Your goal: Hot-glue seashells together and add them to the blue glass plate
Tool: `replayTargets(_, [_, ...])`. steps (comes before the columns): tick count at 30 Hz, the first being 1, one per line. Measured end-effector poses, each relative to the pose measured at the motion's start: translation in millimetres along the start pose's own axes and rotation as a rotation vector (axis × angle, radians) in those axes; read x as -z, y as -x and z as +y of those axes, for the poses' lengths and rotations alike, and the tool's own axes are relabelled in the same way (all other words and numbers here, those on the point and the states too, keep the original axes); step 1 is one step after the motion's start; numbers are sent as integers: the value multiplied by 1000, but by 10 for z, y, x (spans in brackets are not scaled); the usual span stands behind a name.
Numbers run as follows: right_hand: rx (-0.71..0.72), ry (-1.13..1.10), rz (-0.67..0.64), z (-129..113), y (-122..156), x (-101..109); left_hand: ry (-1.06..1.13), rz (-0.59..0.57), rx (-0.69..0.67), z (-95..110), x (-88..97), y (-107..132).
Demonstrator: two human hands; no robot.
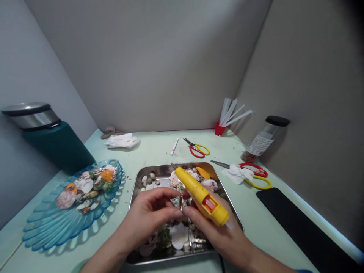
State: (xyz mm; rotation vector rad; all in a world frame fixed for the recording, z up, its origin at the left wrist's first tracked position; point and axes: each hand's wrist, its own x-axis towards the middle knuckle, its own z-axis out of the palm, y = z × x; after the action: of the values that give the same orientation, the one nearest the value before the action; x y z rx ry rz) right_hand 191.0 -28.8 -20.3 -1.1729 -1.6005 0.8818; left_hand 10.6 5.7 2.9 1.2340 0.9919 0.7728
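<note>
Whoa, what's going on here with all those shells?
A person is working over a metal tray of shells. The right hand has a yellow glue gun, its nozzle pointing away from the person. The fingertips of the left hand pinch a small grey-green piece, right by the right thumb. More shells sit on a blue plate to the left.

The left fingers point(162, 192) and right fingers point(186, 194) pinch inward, thumbs point(170, 214) almost touching.

Silver tray point(165, 182); over it, a yellow glue gun point(196, 189); left of it, a translucent blue dish point(57, 227); beyond it, red-and-yellow-handled scissors point(195, 146).
</note>
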Motion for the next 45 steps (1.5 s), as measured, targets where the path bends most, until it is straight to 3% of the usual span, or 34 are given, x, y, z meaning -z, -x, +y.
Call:
replayTargets(14, [1,17,59,-63,-28,1,111,-188,-27,17,22,37])
replayTargets(31, [34,7,-24,-107,-48,24,163,-136,65,14,28,12])
replayTargets(38, [58,76,-62,-132,-46,36,162,-184,34,18,36,25])
replayTargets(45, [84,54,-69,-129,-50,26,134,-149,35,24,25,22])
